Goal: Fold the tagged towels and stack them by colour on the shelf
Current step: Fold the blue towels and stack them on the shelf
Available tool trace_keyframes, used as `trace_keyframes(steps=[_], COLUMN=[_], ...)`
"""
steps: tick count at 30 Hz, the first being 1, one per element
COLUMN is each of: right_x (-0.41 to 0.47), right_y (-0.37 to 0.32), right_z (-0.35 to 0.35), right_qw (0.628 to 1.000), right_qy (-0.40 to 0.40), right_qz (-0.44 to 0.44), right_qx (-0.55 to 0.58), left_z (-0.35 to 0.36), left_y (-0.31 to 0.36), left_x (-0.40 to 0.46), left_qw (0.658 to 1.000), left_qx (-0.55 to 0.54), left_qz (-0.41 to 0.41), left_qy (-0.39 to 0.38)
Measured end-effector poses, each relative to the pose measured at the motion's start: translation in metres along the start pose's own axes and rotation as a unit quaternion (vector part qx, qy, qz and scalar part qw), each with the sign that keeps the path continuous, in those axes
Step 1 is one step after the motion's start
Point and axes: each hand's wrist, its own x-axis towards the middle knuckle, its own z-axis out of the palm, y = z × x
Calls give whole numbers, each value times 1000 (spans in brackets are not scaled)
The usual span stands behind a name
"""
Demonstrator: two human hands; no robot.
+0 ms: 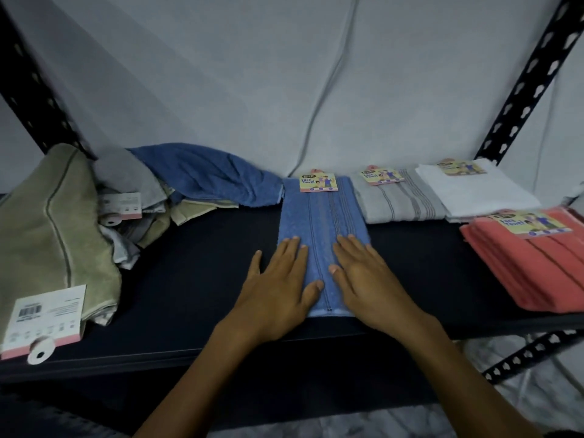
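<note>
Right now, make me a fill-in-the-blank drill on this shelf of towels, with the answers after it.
1. Both hands, the left hand and the right hand, press flat on the folded ____ towel.
2. The stack at the far right, nearest the shelf's front edge, is ____.
3. Between the grey folded towel and that stack lies a ____ one.
4. The unfolded heap lies on the ____ side of the shelf.

Answers: blue; coral; white; left
</note>
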Motion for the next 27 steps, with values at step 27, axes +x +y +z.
trace_keyframes(steps=[27], right_x=[-36], right_y=[-4], right_z=[-12], right_qw=[988], right_qy=[-126], right_qz=[64], right_qx=[-60], left_z=[3], left_y=[15], left_x=[-37], left_qw=[997], left_qx=[-42], left_qz=[-36], left_qy=[51])
